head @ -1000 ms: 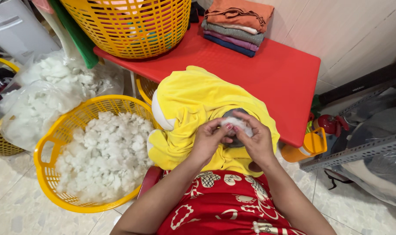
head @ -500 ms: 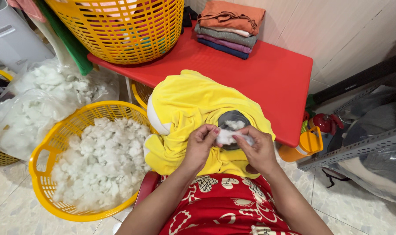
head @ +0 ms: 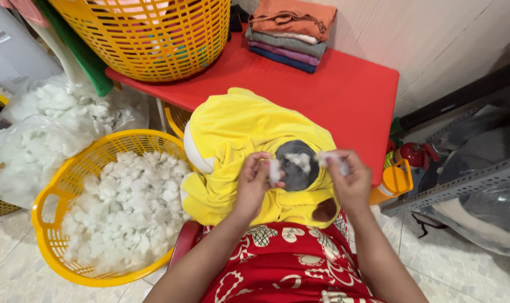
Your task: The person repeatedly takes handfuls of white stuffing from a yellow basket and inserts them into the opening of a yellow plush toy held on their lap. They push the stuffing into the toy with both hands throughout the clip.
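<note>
A yellow plush cover [head: 249, 134] lies over the front edge of the red table [head: 356, 95], with a dark opening [head: 296, 165] in it showing a bit of white stuffing. My left hand [head: 254, 182] pinches a small tuft of white stuffing [head: 274, 170] just left of the opening. My right hand [head: 349, 178] pinches another tuft [head: 325, 158] to the right of it. The two hands are apart, one on each side of the opening. My lap below is covered in red patterned cloth [head: 291, 269].
A low yellow basket [head: 53, 241] full of white stuffing [head: 126, 207] sits on the floor at my left, beside clear bags of stuffing [head: 36, 140]. A tall yellow basket [head: 154, 39] and folded cloths [head: 291, 31] stand on the table. Metal shelving [head: 468, 179] is at the right.
My hands have pulled apart from over the opening, splitting the white tuft into two pieces, one in each hand. The dark opening is now uncovered.
</note>
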